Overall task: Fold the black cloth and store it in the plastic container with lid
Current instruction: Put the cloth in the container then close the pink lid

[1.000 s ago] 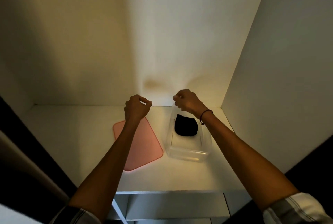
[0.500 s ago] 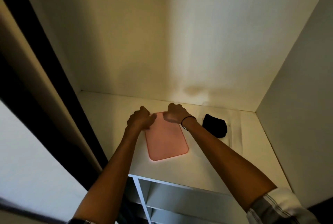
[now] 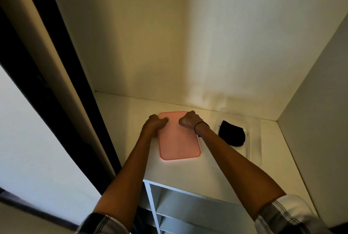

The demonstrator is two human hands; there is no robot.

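A folded black cloth [image 3: 232, 136] lies inside the clear plastic container [image 3: 253, 139], which stands open on the right of the white shelf. The pink lid [image 3: 178, 139] lies flat on the shelf to the left of the container. My left hand [image 3: 153, 123] curls over the lid's far left corner, thumb on top. My right hand [image 3: 189, 120], with a black band at the wrist, has its fingers closed on the far right corner. Whether any fingers reach under the lid is hidden.
The white shelf [image 3: 188, 169] is boxed in by a back wall and a right side wall [image 3: 310, 120]. A dark door frame [image 3: 66, 102] runs along the left. Lower compartments [image 3: 188, 207] open below the shelf's front edge.
Both hands came down from above the shelf and container onto the far corners of the pink lid. The view swung left, so the container sits further right.
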